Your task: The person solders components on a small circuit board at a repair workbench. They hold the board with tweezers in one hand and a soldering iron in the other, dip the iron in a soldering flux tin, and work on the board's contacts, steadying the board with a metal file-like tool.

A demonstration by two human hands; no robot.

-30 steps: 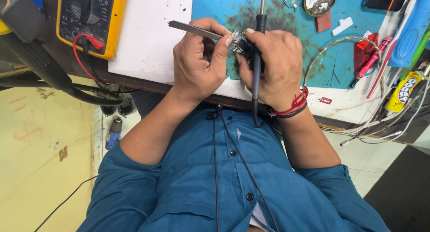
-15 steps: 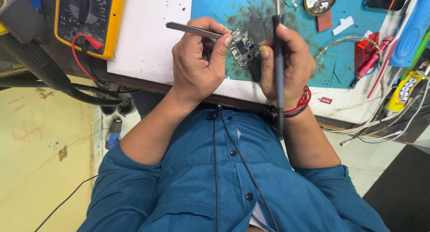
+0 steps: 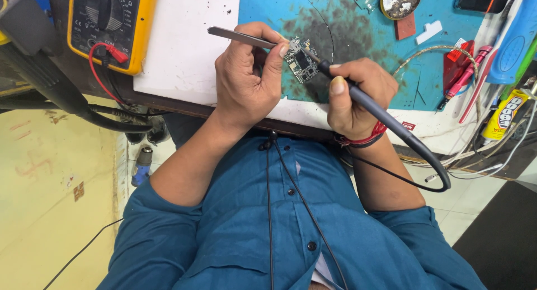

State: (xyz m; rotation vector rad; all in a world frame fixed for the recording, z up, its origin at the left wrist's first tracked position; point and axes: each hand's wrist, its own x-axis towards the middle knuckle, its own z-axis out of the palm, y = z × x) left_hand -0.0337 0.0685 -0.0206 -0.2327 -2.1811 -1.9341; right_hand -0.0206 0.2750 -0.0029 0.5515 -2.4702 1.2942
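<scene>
A small circuit board lies on a stained blue work mat. My left hand grips metal tweezers, whose handle sticks out to the left, and its thumb and fingertips rest on the board's left edge. My right hand holds a black soldering iron like a pen. The iron's tip touches the right side of the board, and its cable loops off to the lower right.
A yellow multimeter with a red lead sits at the upper left beside a white sheet. A round tin, a red tool, a glue tube and loose cables crowd the right side. The bench edge runs below my hands.
My right hand has turned the soldering iron from upright to slanted and brought its tip down onto the board. The left hand and tweezers have stayed in place.
</scene>
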